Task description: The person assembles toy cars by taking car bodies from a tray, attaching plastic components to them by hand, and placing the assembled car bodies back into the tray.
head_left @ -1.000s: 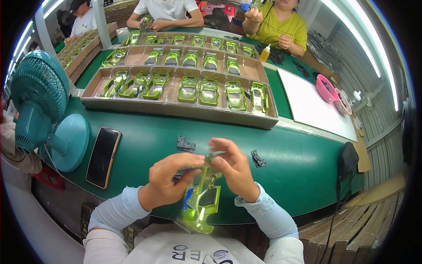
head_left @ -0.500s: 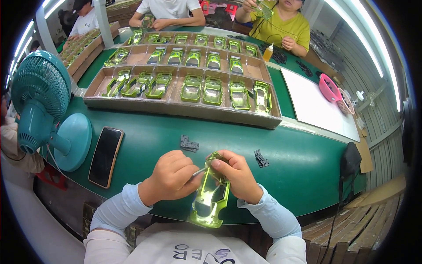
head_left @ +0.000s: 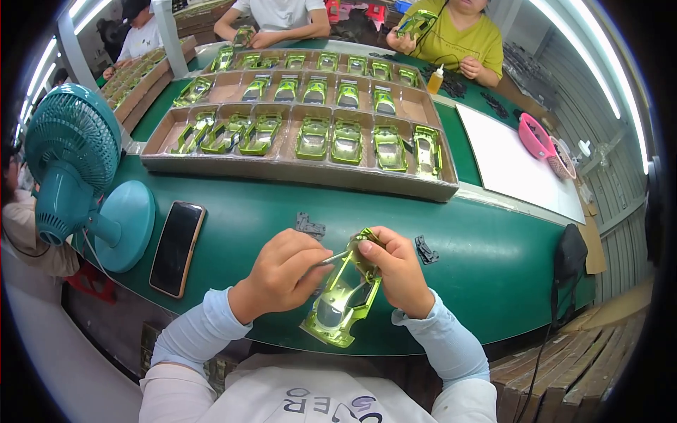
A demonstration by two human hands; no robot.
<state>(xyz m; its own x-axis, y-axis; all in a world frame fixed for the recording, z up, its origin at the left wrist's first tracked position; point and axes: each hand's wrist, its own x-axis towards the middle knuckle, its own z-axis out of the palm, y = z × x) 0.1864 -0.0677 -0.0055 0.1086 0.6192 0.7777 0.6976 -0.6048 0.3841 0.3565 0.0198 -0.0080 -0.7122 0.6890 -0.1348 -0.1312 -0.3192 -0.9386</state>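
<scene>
My right hand (head_left: 399,271) grips the narrower far end of a shiny lime-green toy car body shell (head_left: 334,319), thumb pressed on top. The shell hangs tilted over the table's near edge, its hollow inside partly showing. Closed in a fist, my left hand (head_left: 281,273) holds a thin metal rod-like tool (head_left: 333,259). The tool's tip reaches the shell's far end beside my right thumb; its exact kind is hidden by my fingers. Just beyond my left hand lies a small dark grey plastic part (head_left: 310,225), and a similar dark part (head_left: 426,249) lies right of my right hand.
A partitioned cardboard tray (head_left: 296,171) with several green car shells spans the far side. On the left stand a teal fan (head_left: 74,162) and a phone (head_left: 177,248). A white board (head_left: 518,166), pink basket (head_left: 534,137) and black bag (head_left: 570,247) are right. Co-workers sit opposite.
Both my hands and the shell have shifted slightly up and right in the picture, as has the whole scene. The co-worker at far right has lowered a green shell a little.
</scene>
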